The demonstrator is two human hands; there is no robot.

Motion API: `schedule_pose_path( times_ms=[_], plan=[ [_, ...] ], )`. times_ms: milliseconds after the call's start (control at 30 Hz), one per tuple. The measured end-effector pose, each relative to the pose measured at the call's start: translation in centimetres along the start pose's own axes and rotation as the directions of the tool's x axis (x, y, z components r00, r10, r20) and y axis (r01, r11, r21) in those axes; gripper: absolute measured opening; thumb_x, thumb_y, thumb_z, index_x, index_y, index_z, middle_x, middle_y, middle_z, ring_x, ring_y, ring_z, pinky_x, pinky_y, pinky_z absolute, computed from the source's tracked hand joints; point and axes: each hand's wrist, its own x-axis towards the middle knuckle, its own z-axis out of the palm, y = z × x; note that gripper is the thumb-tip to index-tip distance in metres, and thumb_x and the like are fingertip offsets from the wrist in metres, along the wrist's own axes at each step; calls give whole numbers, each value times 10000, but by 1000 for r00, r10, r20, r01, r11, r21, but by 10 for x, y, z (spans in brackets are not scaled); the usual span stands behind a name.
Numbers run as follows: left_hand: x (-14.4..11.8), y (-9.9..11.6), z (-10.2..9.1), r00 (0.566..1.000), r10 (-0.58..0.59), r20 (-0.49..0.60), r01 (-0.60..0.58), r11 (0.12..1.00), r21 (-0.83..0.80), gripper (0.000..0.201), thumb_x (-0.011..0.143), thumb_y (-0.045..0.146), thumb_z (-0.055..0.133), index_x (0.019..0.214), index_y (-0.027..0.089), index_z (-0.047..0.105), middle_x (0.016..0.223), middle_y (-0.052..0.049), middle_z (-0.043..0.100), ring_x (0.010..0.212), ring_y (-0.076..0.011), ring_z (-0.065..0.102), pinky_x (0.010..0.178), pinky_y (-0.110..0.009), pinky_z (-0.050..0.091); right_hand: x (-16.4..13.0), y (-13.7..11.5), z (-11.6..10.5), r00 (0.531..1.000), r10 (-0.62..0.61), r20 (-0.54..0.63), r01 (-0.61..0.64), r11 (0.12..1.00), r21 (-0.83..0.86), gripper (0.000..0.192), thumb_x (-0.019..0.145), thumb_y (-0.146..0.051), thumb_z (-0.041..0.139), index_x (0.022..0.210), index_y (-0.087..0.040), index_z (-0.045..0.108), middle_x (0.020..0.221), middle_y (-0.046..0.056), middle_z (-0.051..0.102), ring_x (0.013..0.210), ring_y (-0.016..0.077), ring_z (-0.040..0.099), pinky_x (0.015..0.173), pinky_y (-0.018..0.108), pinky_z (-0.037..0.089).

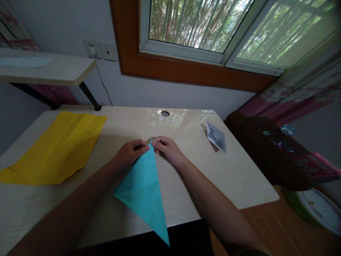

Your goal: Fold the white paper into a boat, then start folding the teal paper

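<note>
A turquoise sheet of paper [145, 188], folded into a long triangle with crease lines across it, lies over the near part of the table. Its lower point hangs past the table's front edge. My left hand [132, 151] pinches the paper just left of its far tip. On the other side of that tip, my right hand [167, 147] has thumb and fingers closed on the paper's edge. Both hands nearly meet there, and the fingertips partly hide the tip.
Yellow paper [61, 149] with creases lies at the left of the wooden table [119, 121]. A folded white paper shape [216, 137] stands at the right. A raised shelf [66, 73] is at the back left, and a round cable hole [164, 113] is near the wall.
</note>
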Motion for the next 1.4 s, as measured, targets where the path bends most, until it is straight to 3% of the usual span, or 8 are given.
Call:
schedule_pose_path(
  times_ms=[200, 333, 500, 633, 767, 1033, 1400],
  plan=[
    [-1, -2, 2, 999, -33, 39, 34, 999, -22, 272, 837, 473, 682, 861, 205, 723, 804, -4, 719, 738, -177, 627, 672, -264, 465, -1, -5, 4, 1000, -11, -20, 10, 999, -46, 330, 770, -495, 782, 811, -184, 682, 664, -24, 587, 581, 101, 474, 575, 260, 388],
    [1, -2, -1, 998, -59, -36, 57, 997, -53, 285, 815, 481, 705, 814, 196, 703, 764, 5, 692, 704, -168, 606, 645, -257, 452, -2, -6, 6, 1000, -19, 22, 21, 998, -65, 347, 785, -526, 765, 831, -198, 661, 704, -20, 590, 618, 113, 493, 594, 262, 403],
    [3, -4, -8, 975, -131, -180, 95, 976, -196, 326, 769, 496, 752, 834, 179, 713, 770, -4, 688, 693, -162, 590, 643, -259, 456, -5, -4, 7, 993, -37, 109, 68, 955, -289, 354, 810, -533, 746, 807, -198, 632, 713, -23, 551, 655, 123, 471, 610, 264, 372],
    [5, -13, -10, 961, -169, -221, 92, 942, -321, 321, 749, 474, 786, 852, 179, 711, 791, -8, 688, 704, -156, 596, 678, -269, 484, -7, -6, 7, 987, -45, 156, 114, 877, -467, 369, 874, -508, 679, 713, -193, 576, 677, -26, 487, 645, 125, 428, 598, 270, 328],
    [7, -18, -8, 963, -157, -220, 75, 937, -340, 334, 745, 478, 786, 867, 177, 706, 813, -23, 698, 727, -169, 617, 696, -286, 510, -7, -5, 6, 986, -86, 140, 146, 849, -508, 364, 882, -472, 668, 687, -199, 525, 675, -28, 472, 645, 125, 429, 607, 269, 331],
    [3, -6, -7, 977, -137, -164, 84, 953, -292, 364, 724, 512, 813, 878, 188, 751, 901, -53, 760, 871, -224, 678, 800, -323, 530, -6, -1, 8, 957, -170, 236, 282, 733, -618, 336, 892, -374, 640, 663, -215, 452, 655, -32, 463, 620, 127, 419, 604, 280, 307],
    [5, -11, -7, 970, -170, -176, 90, 917, -390, 281, 779, 451, 804, 916, 206, 803, 1009, -77, 791, 1000, -244, 703, 948, -368, 512, -7, -3, 8, 942, -226, 248, 335, 691, -641, 283, 871, -278, 619, 676, -220, 423, 664, -38, 466, 623, 129, 435, 619, 274, 311]
  ],
)
